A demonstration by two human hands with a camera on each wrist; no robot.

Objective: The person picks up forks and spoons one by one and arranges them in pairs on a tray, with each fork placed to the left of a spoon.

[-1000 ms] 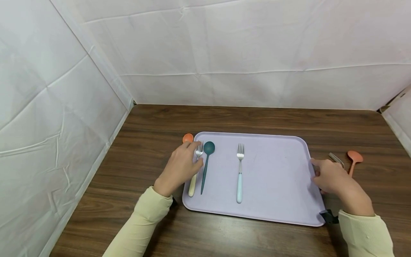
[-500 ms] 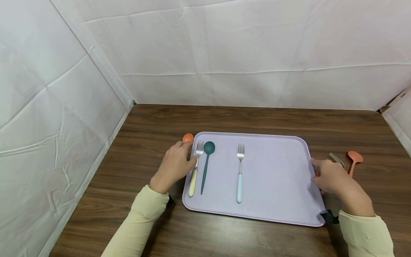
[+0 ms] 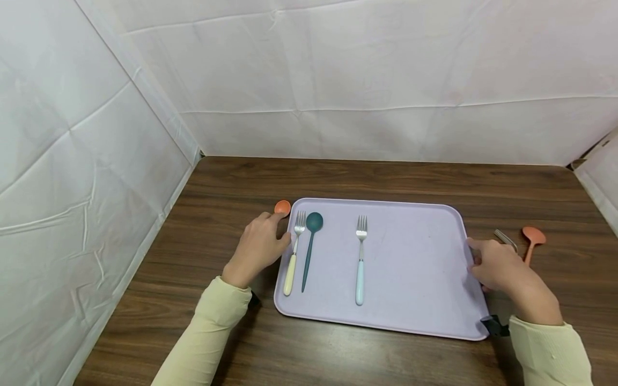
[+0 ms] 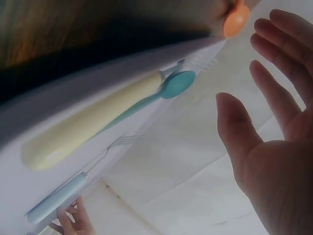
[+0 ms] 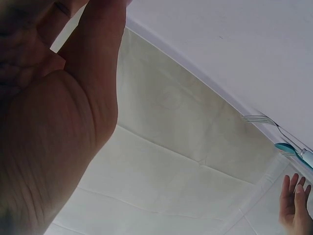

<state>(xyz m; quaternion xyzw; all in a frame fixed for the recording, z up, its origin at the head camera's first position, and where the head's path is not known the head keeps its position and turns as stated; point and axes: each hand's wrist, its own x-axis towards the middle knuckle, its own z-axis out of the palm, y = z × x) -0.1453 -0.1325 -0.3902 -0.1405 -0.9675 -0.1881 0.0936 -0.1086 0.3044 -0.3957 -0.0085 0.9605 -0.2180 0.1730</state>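
Note:
A lilac tray (image 3: pixel 415 262) lies on the table in the head view. On its left side are a fork with a cream handle (image 3: pixel 290 276) and a dark green spoon (image 3: pixel 314 222), side by side. A fork with a pale blue handle (image 3: pixel 360 284) lies nearer the middle. My left hand (image 3: pixel 257 245) hovers by the tray's left rim, holding nothing, its fingers relaxed and apart in the left wrist view. Just beyond its fingertips shows the bowl of an orange spoon (image 3: pixel 282 207); the handle is hidden. My right hand (image 3: pixel 497 268) grips the tray's right rim.
Right of the tray, a coral-coloured spoon (image 3: pixel 534 235) and a bent metal piece (image 3: pixel 505 239) lie on the wooden table (image 3: pixel 386 179), both partly hidden by my right hand. White sheeting (image 3: pixel 338 134) stands behind the table and along both sides.
My left hand has drawn back leftward from over the cream-handled fork, uncovering it, to beside the tray's left rim. The right hand and the cutlery have stayed in place.

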